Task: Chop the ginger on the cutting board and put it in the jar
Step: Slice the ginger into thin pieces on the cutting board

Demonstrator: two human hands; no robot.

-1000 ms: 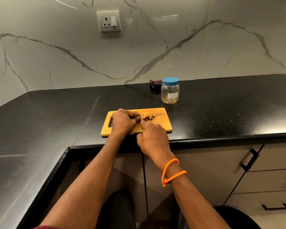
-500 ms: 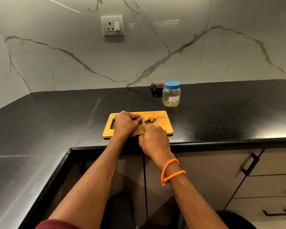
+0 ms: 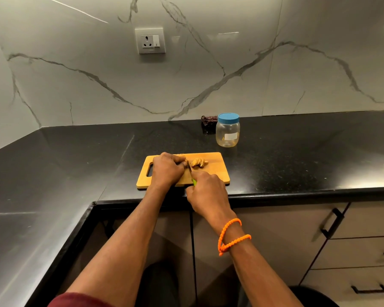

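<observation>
A wooden cutting board [image 3: 215, 173] lies near the counter's front edge. Several cut ginger slices [image 3: 199, 162] sit on it, right of the blade. My left hand [image 3: 167, 169] is curled over the uncut ginger, which it mostly hides. My right hand [image 3: 205, 191] grips a knife [image 3: 189, 168] with a green handle, its blade down on the board between my left fingers and the slices. A clear jar [image 3: 228, 133] with a blue lid on stands behind the board to the right.
The black counter [image 3: 297, 156] runs in an L along a marble wall with a socket [image 3: 150, 41]. A dark crumpled object [image 3: 208, 120] lies behind the jar. Cabinet drawers with black handles [image 3: 333, 222] are below right.
Both hands stay in the same place on the board, with the knife blade showing a little more between them. The camera has tilted slightly, shifting the whole scene down in view.
</observation>
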